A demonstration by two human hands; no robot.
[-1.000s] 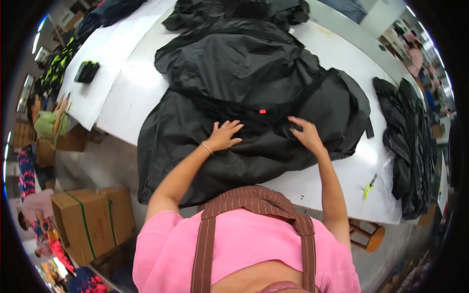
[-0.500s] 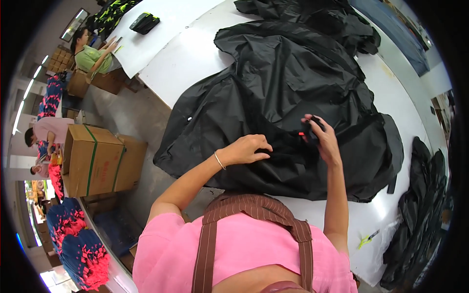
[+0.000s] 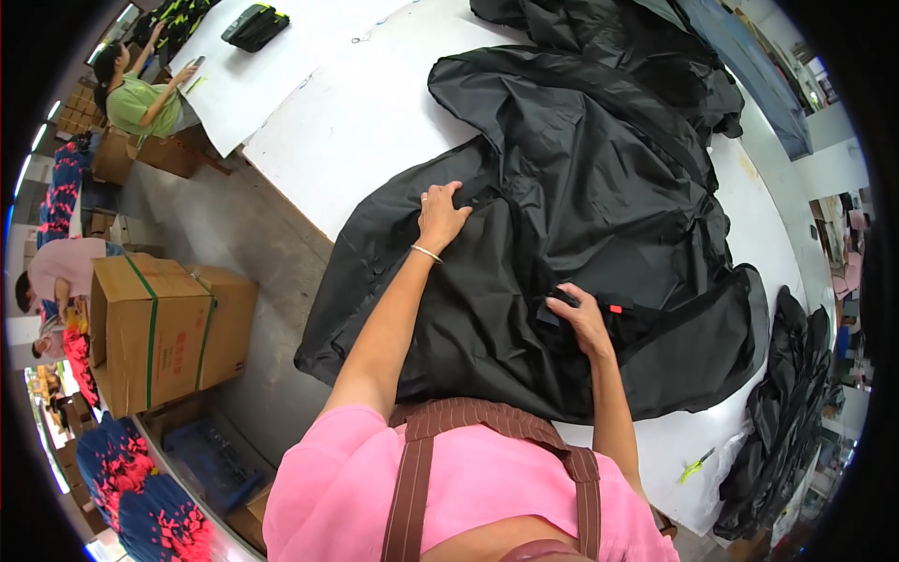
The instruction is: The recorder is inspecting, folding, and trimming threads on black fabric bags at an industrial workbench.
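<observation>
A big white table (image 3: 365,122) fills the far part of the room. A large black jacket (image 3: 581,206) lies spread out on it, and its near edge hangs a little over the table's near side. More black cloth (image 3: 618,37) is heaped at the far end of the table. Another pile of black clothes (image 3: 782,412) sits at the right end.

On the floor to the left stand two brown cardboard boxes (image 3: 159,328), the bigger one with green straps. Near them is a heap of pink and blue cloth (image 3: 140,496). Far off on the left, a person in a green top (image 3: 145,98) works at another white table.

The person in the pink top has both hands on the jacket, well apart. The left hand (image 3: 440,217) pinches a fold at the jacket's left edge. The right hand (image 3: 585,320) grips the cloth nearer in, just beside a small red tag (image 3: 614,307). A little yellow-green tool (image 3: 693,464) lies on the table at the near right.
</observation>
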